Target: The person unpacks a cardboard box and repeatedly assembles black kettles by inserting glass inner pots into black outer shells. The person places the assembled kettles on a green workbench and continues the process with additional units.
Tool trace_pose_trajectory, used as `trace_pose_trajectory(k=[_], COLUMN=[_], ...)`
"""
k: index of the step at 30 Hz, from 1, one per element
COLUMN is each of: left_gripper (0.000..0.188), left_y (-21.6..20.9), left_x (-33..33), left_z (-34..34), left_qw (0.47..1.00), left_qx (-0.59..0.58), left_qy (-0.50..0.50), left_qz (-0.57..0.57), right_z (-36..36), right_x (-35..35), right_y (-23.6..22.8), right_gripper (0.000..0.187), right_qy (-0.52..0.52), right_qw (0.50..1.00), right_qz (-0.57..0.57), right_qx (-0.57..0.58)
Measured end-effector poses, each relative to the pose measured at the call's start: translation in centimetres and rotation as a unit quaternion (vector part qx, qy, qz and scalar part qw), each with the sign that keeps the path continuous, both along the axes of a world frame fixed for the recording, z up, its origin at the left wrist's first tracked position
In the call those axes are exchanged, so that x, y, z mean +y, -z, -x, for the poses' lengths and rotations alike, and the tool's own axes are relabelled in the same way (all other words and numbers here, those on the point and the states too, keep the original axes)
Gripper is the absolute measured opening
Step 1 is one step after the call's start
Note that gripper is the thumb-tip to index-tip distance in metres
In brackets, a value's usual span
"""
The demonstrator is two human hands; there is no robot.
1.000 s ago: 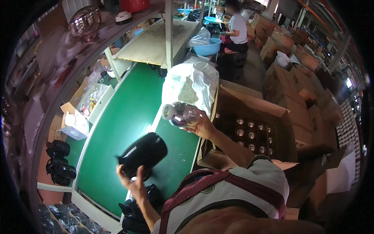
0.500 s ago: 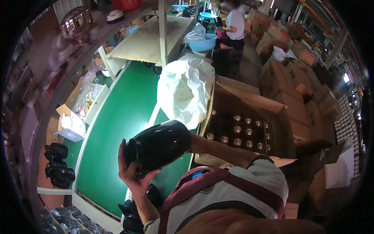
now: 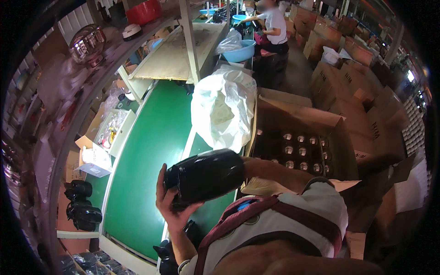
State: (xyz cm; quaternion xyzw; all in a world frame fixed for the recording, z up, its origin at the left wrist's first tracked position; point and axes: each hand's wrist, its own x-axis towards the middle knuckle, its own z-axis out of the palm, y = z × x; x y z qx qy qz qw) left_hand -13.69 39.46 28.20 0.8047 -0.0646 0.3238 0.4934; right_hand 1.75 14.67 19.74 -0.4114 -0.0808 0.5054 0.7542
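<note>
A large, glossy black jug body (image 3: pixel 208 176) lies tilted on its side in the air above the green belt. My left hand (image 3: pixel 172 199) wraps around its narrower, ridged end, with the thumb below and the fingers at the rim. My right forearm (image 3: pixel 282 174) reaches in from the right to the broad end of the jug body, but the right hand's fingers are hidden behind or inside it. Below my left wrist, several black jug parts (image 3: pixel 167 252) stand at the belt's near edge.
A white plastic bag (image 3: pixel 222 112) stands open beyond the jug body. To the right, a carton (image 3: pixel 343 133) holds several round silvery-topped pieces. More black parts (image 3: pixel 85 213) sit left of the green belt (image 3: pixel 142 151). Farther off, a person sits by a blue basin (image 3: pixel 240 51).
The whole view has shifted slightly, so things sit farther right. The jug body stays in my grasp, turned a little more level. The far person's arm now stretches out to the left.
</note>
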Motion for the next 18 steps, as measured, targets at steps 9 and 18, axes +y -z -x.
trace_pose_trajectory(k=[9, 18], left_gripper=[0.063, 0.062], left_y=[-0.4, 0.1], left_x=[0.4, -1.5], left_z=[0.0, -0.1], left_qw=[0.987, 0.997], left_qx=[-0.075, -0.045], left_qy=[0.066, -0.066], left_qz=[-0.128, -0.014], right_z=[-0.8, -0.5], right_x=[0.8, -0.4], right_y=[-0.3, -0.6], right_gripper=[0.043, 0.042], right_qy=[-0.015, -0.005], right_qw=[1.0, 1.0], right_qz=[-0.005, -0.001], right_qx=[-0.014, -0.016])
